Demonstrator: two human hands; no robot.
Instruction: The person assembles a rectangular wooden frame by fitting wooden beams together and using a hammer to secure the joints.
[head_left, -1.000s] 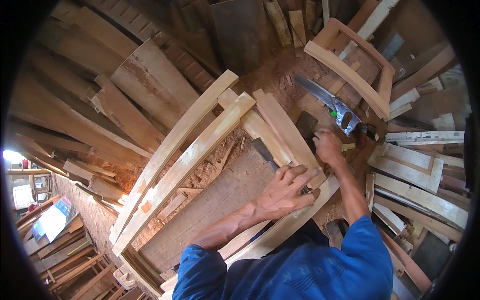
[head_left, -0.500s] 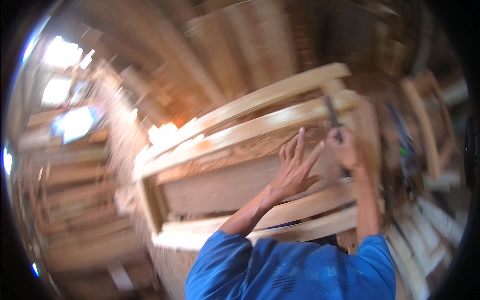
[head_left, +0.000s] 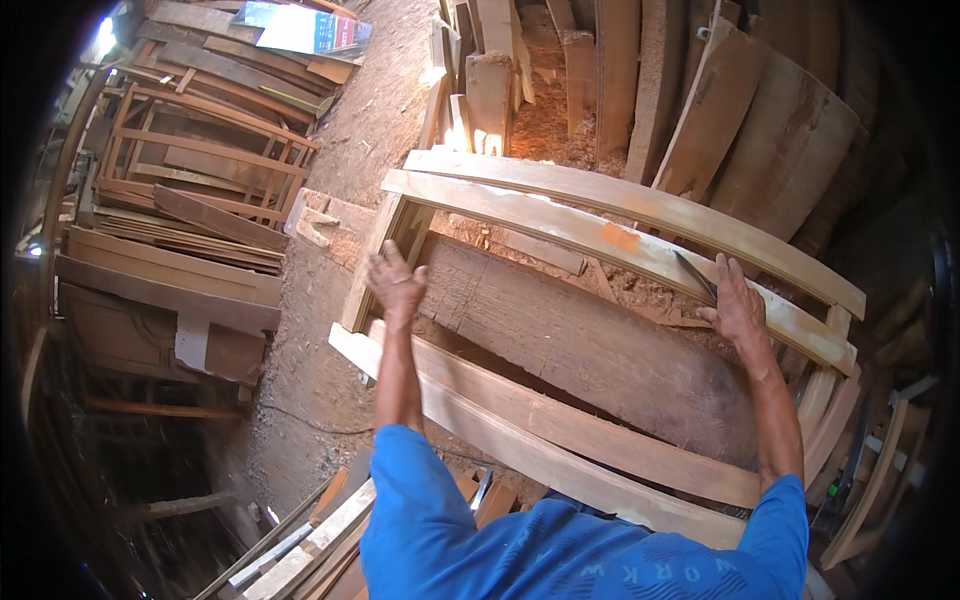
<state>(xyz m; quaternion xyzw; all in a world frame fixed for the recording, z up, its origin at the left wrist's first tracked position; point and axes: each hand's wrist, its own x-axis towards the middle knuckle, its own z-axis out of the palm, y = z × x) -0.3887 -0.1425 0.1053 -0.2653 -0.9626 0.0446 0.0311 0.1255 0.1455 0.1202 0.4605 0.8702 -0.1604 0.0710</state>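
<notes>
A pale wooden frame with long parallel rails and short end pieces lies in front of me. My left hand is open at the frame's left end piece, its fingers spread; whether they touch the wood I cannot tell. Over the far inner rail, toward its right end, is my right hand. It holds a dark, narrow, pointed blade that slants up and left over the rail. The palm hides the blade's other end, so its exact kind does not show. An orange patch marks the rail left of the blade.
A wide dark board lies beneath the frame's opening. Upright planks lean beyond it. On the left are stacked boards and slatted wooden frames. Wood shavings cover the ground. Lumber strips lie at the lower left.
My view has swung, and the frame now slants down to the right. My left hand has moved away from the right hand to the frame's left end. The right hand still holds the dark blade.
</notes>
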